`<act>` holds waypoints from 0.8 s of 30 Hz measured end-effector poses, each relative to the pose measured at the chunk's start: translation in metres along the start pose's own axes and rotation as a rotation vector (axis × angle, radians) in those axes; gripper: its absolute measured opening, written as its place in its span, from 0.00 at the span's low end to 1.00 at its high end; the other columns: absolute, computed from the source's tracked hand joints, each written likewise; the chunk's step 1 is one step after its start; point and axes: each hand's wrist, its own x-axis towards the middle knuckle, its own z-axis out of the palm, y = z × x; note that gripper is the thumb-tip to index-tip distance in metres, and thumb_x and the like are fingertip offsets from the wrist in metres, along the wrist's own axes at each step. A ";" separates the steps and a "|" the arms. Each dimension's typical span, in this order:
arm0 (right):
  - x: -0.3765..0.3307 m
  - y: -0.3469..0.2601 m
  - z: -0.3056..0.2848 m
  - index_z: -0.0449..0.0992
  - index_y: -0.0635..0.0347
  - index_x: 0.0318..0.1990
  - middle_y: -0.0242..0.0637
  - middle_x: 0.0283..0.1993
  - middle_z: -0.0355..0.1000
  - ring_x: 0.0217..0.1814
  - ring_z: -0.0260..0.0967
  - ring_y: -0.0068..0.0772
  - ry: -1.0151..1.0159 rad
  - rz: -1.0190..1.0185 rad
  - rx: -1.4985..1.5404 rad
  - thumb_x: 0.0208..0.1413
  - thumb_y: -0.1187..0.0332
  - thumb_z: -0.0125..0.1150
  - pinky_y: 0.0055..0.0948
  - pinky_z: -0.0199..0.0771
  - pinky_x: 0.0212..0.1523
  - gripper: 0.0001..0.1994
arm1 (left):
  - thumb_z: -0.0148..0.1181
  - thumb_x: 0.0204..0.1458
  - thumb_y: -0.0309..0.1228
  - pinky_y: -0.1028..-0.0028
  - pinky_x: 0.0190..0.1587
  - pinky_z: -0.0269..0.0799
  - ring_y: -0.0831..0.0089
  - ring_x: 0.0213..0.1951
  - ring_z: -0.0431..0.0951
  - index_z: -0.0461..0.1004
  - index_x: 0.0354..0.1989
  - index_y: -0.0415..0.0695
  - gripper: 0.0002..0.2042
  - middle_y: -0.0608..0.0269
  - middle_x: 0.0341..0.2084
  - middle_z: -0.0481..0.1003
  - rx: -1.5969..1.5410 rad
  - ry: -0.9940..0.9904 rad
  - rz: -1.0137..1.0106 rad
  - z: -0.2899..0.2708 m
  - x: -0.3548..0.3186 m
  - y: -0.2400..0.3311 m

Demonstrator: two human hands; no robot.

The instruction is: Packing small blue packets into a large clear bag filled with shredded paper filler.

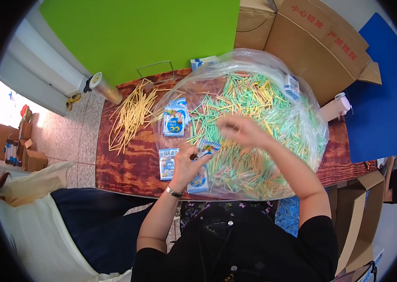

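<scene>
My left hand (186, 165) is at the near edge of the pile, its thumb and fingers closed on a small blue-and-white packet (209, 147). Just above and to the right, my right hand (245, 131) hovers over a heap of thin green, yellow and pink sticks (250, 94). Motion smears its fingers, so whether they hold a stick is unclear. The sticks lie in a large clear plastic bag (236, 56) spread open on the table. More packets of the same kind lie around my left hand: a flat packet (174, 121) beyond it and another packet (167, 164) beside it.
Yellow sticks (135, 110) lie loose on the reddish wood-patterned table (118, 171) at left. Behind them are a clear cup (104, 88) and a wire stand (156, 68). A pink bottle (335, 109) is at right, a cardboard box (311, 42) behind. Another person's dark clothing (90, 221) is at left.
</scene>
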 end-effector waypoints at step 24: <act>0.044 0.145 -0.110 0.72 0.63 0.52 0.50 0.56 0.69 0.59 0.67 0.50 -0.037 0.894 -0.893 0.54 0.60 0.55 0.48 0.67 0.56 0.21 | 0.71 0.45 0.32 0.75 0.20 0.57 0.82 0.19 0.59 0.68 0.20 0.38 0.16 0.68 0.13 0.62 -0.123 -0.044 -0.087 0.004 -0.016 0.014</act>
